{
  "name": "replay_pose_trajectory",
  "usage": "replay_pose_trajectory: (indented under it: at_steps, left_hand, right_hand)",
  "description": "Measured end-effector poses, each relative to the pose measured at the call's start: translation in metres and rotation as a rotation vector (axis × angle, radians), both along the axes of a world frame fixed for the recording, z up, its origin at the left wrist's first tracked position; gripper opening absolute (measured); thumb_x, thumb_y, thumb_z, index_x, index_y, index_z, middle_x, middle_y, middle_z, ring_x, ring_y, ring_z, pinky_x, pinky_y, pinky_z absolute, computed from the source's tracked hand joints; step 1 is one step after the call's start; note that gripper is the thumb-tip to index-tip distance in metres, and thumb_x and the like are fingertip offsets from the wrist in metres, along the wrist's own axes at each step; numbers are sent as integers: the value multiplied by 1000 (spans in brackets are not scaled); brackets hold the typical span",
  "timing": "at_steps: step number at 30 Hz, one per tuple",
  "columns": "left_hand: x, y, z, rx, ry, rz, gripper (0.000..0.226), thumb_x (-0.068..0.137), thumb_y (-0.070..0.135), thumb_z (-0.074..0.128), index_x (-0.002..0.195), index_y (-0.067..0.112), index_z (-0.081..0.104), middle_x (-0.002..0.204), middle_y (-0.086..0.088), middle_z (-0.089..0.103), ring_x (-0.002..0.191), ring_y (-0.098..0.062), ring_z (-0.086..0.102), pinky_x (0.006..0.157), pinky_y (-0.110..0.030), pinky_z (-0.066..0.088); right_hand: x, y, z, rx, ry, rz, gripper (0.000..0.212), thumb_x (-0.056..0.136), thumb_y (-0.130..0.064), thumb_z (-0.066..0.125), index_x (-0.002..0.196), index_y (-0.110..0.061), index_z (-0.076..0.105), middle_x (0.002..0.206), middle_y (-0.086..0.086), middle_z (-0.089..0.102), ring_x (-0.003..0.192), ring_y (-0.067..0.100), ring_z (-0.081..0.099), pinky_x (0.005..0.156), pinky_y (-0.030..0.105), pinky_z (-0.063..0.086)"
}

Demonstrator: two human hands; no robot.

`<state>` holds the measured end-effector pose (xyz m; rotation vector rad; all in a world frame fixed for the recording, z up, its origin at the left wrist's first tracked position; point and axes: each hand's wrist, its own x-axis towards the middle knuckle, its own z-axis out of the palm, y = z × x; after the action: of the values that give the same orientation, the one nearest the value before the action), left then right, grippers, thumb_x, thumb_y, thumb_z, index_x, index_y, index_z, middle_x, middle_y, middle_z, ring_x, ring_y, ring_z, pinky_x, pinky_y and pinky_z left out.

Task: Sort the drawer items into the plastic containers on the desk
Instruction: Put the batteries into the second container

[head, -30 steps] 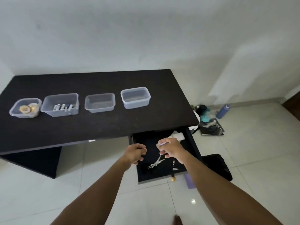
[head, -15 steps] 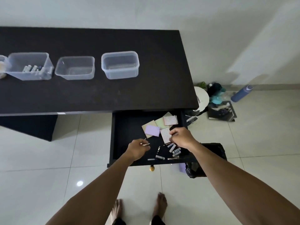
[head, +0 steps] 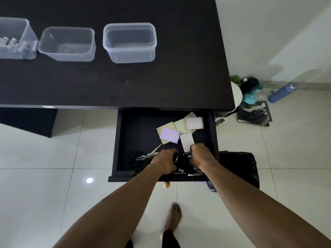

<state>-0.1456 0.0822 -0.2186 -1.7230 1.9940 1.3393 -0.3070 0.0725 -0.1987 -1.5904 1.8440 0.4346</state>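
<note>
Scissors [head: 148,154] lie left in the drawer [head: 139,133]; beside them the left hand [head: 165,161] and right hand [head: 200,155], apart a moment ago, now sit close together, each clenched on small dark items [head: 176,159], probably bound for the empty containers [head: 130,55].

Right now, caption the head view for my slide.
Left hand and right hand grip small dark items in the open drawer, beside scissors and paper notes.

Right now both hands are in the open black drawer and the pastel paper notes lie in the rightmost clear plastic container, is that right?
Not quite: in the head view the pastel paper notes lie in the open black drawer with the left hand and right hand; the rightmost clear plastic container holds none.
</note>
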Motion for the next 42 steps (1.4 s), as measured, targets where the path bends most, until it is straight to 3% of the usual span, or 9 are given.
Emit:
replay_pose_trajectory:
  at_steps: [4, 10, 15, 19, 24, 29, 36, 42]
  left_hand:
    - [-12, -9, -7, -69, -26, -100, 58, 72, 32, 80, 125, 30, 57, 120, -1, 62, 109, -26, 62, 86, -37, 53]
    - [-17, -17, -12, -133, -65, -293, 36, 79, 24, 75, 114, 24, 65, 114, -5, 63, 104, -29, 64, 76, -36, 49]
    - [-13, -22, -16, -119, -63, -359, 41, 76, 25, 79, 113, 22, 60, 115, -8, 61, 104, -30, 62, 80, -38, 52]
    - [-11, -23, -18, -127, -30, -393, 43, 75, 27, 83, 111, 19, 59, 112, -8, 61, 100, -28, 62, 76, -35, 50]
    - [-9, -20, -18, -103, -23, -497, 17, 81, 18, 77, 89, 25, 63, 101, -2, 63, 91, -25, 64, 65, -29, 40]
    - [-4, -22, -17, -107, -55, -632, 38, 82, 5, 68, 115, 24, 69, 115, -4, 65, 103, -27, 64, 72, -30, 44]
    - [-1, -21, -20, -139, -119, -718, 30, 85, 8, 67, 114, 14, 70, 117, -11, 64, 103, -31, 65, 81, -35, 51]
    - [4, -25, -19, -172, -111, -723, 29, 81, 12, 72, 110, 15, 68, 115, -9, 62, 103, -29, 62, 82, -39, 54]
  right_hand:
    - [-2, 1, -10, -44, 48, 82, 22, 84, -5, 65, 106, -4, 62, 115, 17, 58, 104, 36, 62, 84, 41, 55]
    - [-9, -1, -15, -23, 61, 151, 25, 83, -7, 70, 107, -6, 61, 114, 16, 57, 104, 35, 61, 80, 39, 53]
    - [-13, -5, -14, -86, 83, 291, 25, 88, -12, 67, 110, -7, 58, 109, 13, 57, 101, 33, 61, 70, 34, 42]
    - [-19, -2, -15, -139, 81, 384, 22, 89, -4, 60, 110, -7, 58, 106, 13, 60, 99, 33, 63, 67, 33, 39]
    - [-19, -2, -15, -142, 55, 403, 27, 88, -3, 59, 114, -7, 54, 109, 14, 58, 101, 34, 60, 69, 33, 38]
    - [-19, -1, -16, -146, 48, 418, 36, 90, 1, 54, 125, -6, 49, 111, 17, 57, 104, 36, 58, 72, 34, 38]
    - [-20, 0, -17, -139, 55, 419, 27, 90, 4, 51, 114, -4, 58, 115, 16, 57, 105, 35, 58, 78, 36, 44]
    - [-19, -3, -16, -138, 3, 297, 20, 86, 2, 57, 102, -7, 64, 102, 14, 57, 96, 34, 60, 70, 32, 41]
